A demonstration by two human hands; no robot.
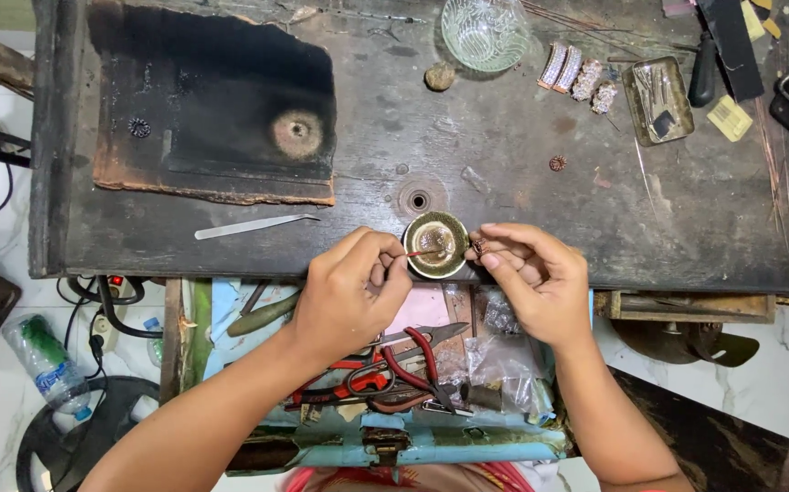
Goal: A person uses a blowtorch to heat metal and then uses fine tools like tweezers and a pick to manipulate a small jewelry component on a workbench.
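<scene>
The person's left hand (351, 293) was closed in a pinch around a thin stick-like tool (420, 252), whose tip reached over the rim of a small round brass dish (435, 244) standing at the near edge of the dark, scorched worktop (503, 155). The right hand (540, 282) sat just beside the dish on its other side, its thumb and forefinger pressed together on a tiny reddish ornament (478, 246) that showed only at the fingertips, close to the dish's rim. The other fingers of both hands were curled inward. Further back on the worktop lay a charred board (212, 100), a pair of metal tweezers (253, 225), a glass bowl (483, 32), a row of small sparkling jewellery pieces (578, 77) and a shallow metal tray (656, 100). Beneath the hands an open drawer (394, 437) held red-handled pliers (412, 364) and small plastic bags (503, 360).
</scene>
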